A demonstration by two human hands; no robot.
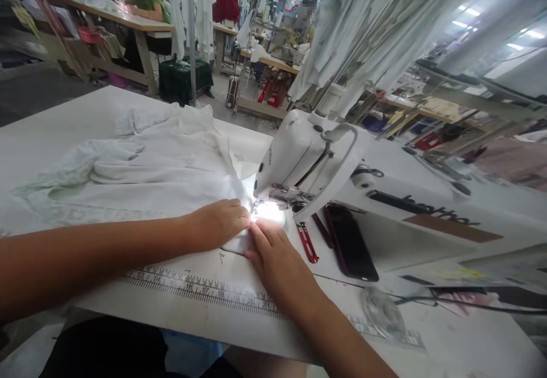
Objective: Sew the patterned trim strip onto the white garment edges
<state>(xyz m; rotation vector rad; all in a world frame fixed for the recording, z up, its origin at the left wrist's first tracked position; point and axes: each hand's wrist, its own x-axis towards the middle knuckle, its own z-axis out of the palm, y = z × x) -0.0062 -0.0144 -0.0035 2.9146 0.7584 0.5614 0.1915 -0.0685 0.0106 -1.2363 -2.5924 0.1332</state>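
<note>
In the head view, the white garment [171, 164] spreads from both hands towards ten o'clock, its long axis running roughly nine to three. The left hand [224, 225] lies nearer its bulk; the right hand [273, 250] sits at four o'clock from the left, fingertips meeting below the sewing machine [294, 150]. Whether either pinches cloth, I cannot tell.

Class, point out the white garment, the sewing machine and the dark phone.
White garment [158, 167]: head view, on its spread cloth.
Sewing machine [404, 174]: head view, on its white arm.
Dark phone [352, 244]: head view, on its top surface.
</note>
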